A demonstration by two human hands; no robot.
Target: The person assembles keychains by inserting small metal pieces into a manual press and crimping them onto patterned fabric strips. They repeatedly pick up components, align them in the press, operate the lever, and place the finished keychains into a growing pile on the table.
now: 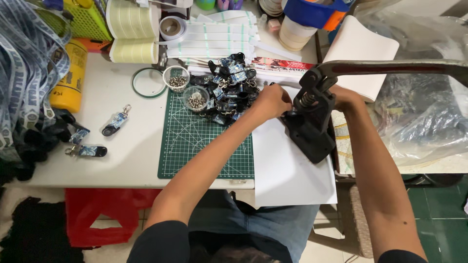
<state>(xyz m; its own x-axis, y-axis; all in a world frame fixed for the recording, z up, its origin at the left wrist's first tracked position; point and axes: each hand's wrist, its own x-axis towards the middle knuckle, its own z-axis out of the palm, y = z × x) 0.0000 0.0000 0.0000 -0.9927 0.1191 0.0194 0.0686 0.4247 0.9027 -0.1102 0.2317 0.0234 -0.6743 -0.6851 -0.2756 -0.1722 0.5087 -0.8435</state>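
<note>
White table (131, 160) holds the green mat (195, 146) w/ our black press (312, 124) at its right edge. Finished pile of key straps (229, 90) sits behind the mat; two more lie apart at left (116, 122), so plenty's done, lanyard stock (24, 73) left. Our left hand (272, 101) pinches a strap at the die; right hand (344, 97) is behind the press, grip can't tell. Rivet cups (176, 78) nearby.

I see a small craft workshop. A green cutting mat (195, 141), tape rolls (132, 19) and a black hand press (312, 126) crowd my table (131, 160).
</note>
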